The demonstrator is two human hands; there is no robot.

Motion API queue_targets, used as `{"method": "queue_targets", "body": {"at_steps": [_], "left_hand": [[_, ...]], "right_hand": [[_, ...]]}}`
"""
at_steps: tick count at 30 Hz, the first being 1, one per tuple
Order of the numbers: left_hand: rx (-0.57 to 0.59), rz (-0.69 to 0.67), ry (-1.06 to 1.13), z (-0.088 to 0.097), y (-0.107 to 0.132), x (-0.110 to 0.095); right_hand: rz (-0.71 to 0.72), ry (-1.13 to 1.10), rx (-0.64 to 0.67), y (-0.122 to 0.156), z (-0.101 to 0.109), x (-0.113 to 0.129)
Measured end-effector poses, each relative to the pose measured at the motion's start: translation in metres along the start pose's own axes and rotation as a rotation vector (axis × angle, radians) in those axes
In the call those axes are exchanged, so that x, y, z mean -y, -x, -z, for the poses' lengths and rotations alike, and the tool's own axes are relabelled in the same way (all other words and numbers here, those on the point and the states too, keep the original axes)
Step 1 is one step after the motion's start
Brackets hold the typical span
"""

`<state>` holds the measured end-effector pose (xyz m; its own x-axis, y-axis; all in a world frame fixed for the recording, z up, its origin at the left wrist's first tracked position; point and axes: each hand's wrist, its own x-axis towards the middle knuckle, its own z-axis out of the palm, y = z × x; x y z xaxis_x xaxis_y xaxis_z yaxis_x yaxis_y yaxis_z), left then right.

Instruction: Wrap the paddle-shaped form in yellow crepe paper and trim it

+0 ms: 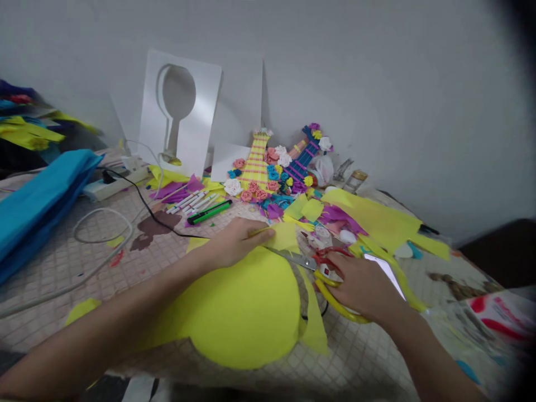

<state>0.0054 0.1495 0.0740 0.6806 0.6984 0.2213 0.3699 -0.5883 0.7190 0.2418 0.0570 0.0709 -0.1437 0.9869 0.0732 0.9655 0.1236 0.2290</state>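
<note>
A large rounded piece of yellow crepe-like sheet (247, 312) lies over the near middle of the table. My left hand (234, 240) pinches its upper edge between thumb and fingers. My right hand (355, 279) grips scissors (307, 261) with red and yellow handles. Their blades point left along the sheet's top edge, close to my left fingertips, and part of them is hidden by the yellow material. A narrow yellow strip (314, 324) hangs down at the right of the rounded edge, beneath the scissors.
Paper-flower decorations (257, 167) stand at the wall beside a white cut-out board (146, 117). Markers (196, 202), a green cutter (211, 212) and a power strip (109, 187) lie behind my left arm. A phone (385, 273) and yellow scraps (377, 218) lie right. Blue material (42, 206) sits left.
</note>
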Motion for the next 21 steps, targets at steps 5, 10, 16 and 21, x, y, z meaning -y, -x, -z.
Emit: {"method": "queue_targets", "body": {"at_steps": [5,10,16,21], "left_hand": [[0.016,-0.032,0.019,-0.003,-0.001,0.0],[0.007,-0.019,0.041,-0.002,-0.001,0.0],[0.017,-0.031,0.061,-0.002,-0.001,0.0],[0.039,-0.043,0.097,-0.004,0.0,-0.001]], "right_hand": [[0.031,0.039,-0.005,-0.004,0.006,-0.003],[0.053,0.036,0.006,-0.007,0.006,-0.005],[0.07,0.02,0.0,-0.007,0.005,-0.008],[0.118,0.038,-0.034,-0.012,0.013,-0.009]]}}
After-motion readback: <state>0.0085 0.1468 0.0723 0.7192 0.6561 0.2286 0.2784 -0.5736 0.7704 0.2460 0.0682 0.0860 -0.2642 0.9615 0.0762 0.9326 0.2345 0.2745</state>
